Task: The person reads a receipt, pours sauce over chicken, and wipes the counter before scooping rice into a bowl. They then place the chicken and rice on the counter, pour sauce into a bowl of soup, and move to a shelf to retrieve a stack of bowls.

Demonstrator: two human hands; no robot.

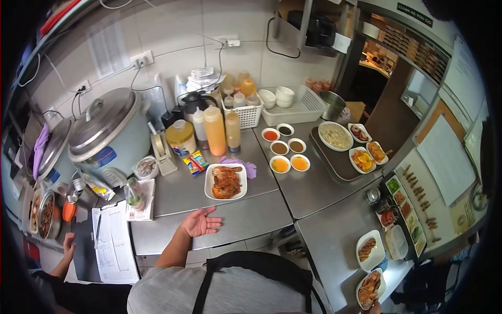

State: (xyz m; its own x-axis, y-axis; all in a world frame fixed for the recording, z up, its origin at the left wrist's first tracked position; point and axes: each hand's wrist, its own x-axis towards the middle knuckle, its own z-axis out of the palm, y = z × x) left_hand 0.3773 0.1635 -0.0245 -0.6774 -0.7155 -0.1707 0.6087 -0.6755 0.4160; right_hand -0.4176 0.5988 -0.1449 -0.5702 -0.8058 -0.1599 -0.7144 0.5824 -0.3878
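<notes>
My left hand (201, 223) lies palm up over the front edge of the steel counter, fingers apart and nothing in it. Just beyond it sits a white square dish (208, 194) with a roasted chicken piece (227, 182). At the bottom right, my right hand (374, 307) grips the near rim of a white bowl (361, 294) holding browned chicken (369, 287); most of the hand is cut off by the frame. Another white bowl (374, 261) with grilled meat stands just beyond that one.
Sauce bowls (280, 148), a brown tray (327, 159) of dishes and a white rack (308, 107) stand to the right. Squeeze bottles (214, 131) and large lidded cookers (107, 123) line the wall. Another person's hand (68, 246) is near the clipboard (115, 246).
</notes>
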